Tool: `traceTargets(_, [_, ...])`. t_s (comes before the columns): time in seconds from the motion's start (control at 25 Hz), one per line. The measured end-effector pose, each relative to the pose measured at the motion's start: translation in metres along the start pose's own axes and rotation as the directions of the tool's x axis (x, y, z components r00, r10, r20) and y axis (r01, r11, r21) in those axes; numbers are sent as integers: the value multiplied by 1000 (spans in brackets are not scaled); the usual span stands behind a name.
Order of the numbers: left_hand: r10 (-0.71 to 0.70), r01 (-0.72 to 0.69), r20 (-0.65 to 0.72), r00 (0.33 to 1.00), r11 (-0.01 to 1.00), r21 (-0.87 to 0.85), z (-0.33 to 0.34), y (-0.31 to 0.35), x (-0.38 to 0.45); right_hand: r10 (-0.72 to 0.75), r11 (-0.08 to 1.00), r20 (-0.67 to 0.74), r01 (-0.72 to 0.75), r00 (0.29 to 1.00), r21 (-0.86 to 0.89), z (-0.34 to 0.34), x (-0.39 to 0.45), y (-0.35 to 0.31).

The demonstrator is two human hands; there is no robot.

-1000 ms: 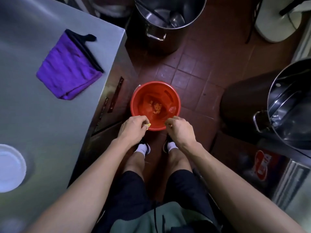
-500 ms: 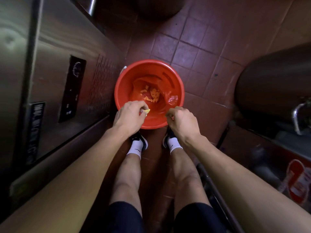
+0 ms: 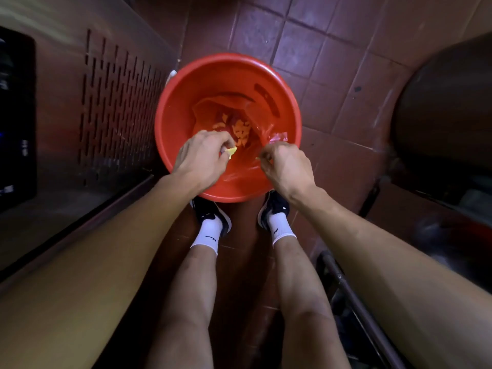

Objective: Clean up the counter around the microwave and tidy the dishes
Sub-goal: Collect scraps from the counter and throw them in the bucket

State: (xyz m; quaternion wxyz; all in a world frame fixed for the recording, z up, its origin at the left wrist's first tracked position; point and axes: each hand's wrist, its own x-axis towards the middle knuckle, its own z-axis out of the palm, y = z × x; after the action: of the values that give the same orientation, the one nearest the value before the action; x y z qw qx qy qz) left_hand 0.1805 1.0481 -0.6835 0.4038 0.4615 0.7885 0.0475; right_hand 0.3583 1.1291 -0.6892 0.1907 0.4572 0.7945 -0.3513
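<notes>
A red plastic bucket (image 3: 186,94) stands on the tiled floor in front of my feet, lined with a clear red bag (image 3: 277,135). Orange and yellow food scraps (image 3: 241,131) lie at its bottom. My left hand (image 3: 201,158) hovers over the bucket's near rim and pinches a small yellow scrap (image 3: 231,151) in curled fingers. My right hand (image 3: 286,166) is beside it over the rim, fingers curled, pinching a tiny scrap at its fingertips.
A stainless steel cabinet with a vented panel (image 3: 117,110) rises close on the left. A large dark metal pot (image 3: 447,107) sits on the right, with a metal bar (image 3: 356,307) low at the right. Red floor tiles (image 3: 306,35) stretch beyond the bucket.
My view has dropped from the countertop down close to the bucket. Both hands have moved further in over the bucket's rim, still holding their scraps.
</notes>
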Motion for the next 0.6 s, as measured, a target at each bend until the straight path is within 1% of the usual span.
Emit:
traceTargets(0.2, [12, -12, 1, 1000, 999, 33, 15, -9, 18, 17, 999, 15, -18, 1000, 27, 21, 18, 5])
traceTargets(0.4, [-80, 79, 39, 996, 997, 6, 22, -10, 18, 41, 998, 4, -41, 999, 53, 29, 18, -1])
traceTargets(0.6, [-66, 64, 44, 997, 997, 38, 13, -7, 14, 30, 999, 38, -31, 999, 17, 20, 14, -2])
